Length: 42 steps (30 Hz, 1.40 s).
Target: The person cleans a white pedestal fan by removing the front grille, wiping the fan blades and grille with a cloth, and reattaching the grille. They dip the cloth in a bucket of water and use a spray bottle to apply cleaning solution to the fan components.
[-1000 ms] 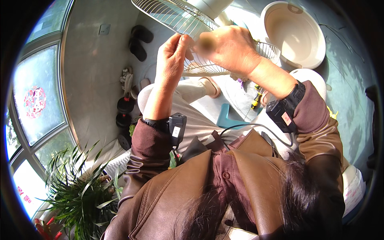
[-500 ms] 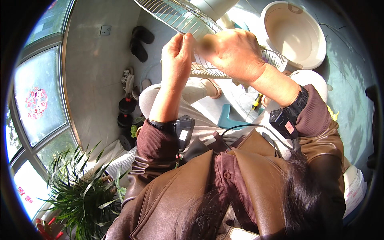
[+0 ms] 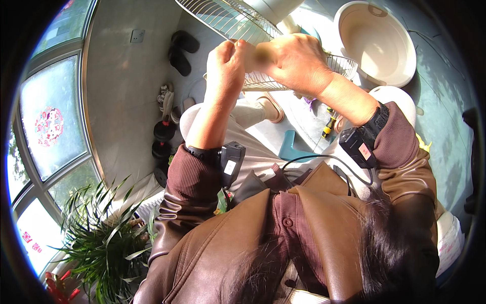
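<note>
A wire fan guard (image 3: 223, 14) tilts at the top centre, with a second wire grille (image 3: 341, 66) beneath it. My left hand (image 3: 227, 68) has its fingers closed on the upper guard's rim. My right hand (image 3: 296, 63) is curled just beside it, fingertips meeting near the rim; what it grips is hidden by the fingers and a blurred patch. A pale cylindrical part (image 3: 266, 7), apparently of the fan, stands behind the guard. Below my right wrist, a yellow-and-black screwdriver (image 3: 329, 125) lies beside a teal plastic piece (image 3: 291, 151).
A cream basin (image 3: 375, 43) rests at upper right. Dark slippers (image 3: 183, 53) lie by the left wall, with black dumbbells (image 3: 163, 130) below them. A leafy plant (image 3: 104, 243) stands at lower left beside the window (image 3: 48, 121). My knees and trousers frame the middle.
My left hand and the guard have shifted slightly right and up in the picture. My right hand stays close beside the left, both still closed.
</note>
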Each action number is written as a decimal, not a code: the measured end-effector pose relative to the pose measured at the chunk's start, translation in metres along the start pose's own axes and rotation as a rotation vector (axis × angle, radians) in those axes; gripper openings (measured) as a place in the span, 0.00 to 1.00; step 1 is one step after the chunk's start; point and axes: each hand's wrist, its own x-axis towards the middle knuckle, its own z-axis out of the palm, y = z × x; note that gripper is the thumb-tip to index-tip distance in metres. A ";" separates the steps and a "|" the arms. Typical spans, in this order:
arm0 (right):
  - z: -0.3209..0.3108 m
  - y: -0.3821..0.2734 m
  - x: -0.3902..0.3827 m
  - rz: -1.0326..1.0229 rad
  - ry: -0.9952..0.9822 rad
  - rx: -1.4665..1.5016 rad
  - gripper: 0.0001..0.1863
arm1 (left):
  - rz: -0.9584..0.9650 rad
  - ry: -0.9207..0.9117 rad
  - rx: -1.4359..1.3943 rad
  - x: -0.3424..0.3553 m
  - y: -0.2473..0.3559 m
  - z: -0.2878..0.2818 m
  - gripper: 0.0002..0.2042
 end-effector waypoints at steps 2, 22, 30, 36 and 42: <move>0.000 -0.003 0.000 0.004 0.003 0.013 0.14 | 0.005 0.023 0.028 -0.001 -0.002 0.001 0.13; -0.023 -0.016 -0.036 0.140 -0.302 0.162 0.18 | 0.008 -0.047 -0.157 0.014 0.008 -0.042 0.11; -0.048 -0.025 -0.044 -0.140 -0.321 0.059 0.20 | 0.131 -0.110 -0.256 -0.018 0.001 -0.058 0.13; -0.126 -0.049 -0.043 -0.160 -0.291 0.041 0.18 | 0.177 -0.135 -0.270 -0.019 -0.002 -0.064 0.12; -0.232 -0.048 -0.035 0.012 -0.232 0.122 0.20 | 0.175 -0.164 -0.246 -0.014 -0.012 -0.071 0.12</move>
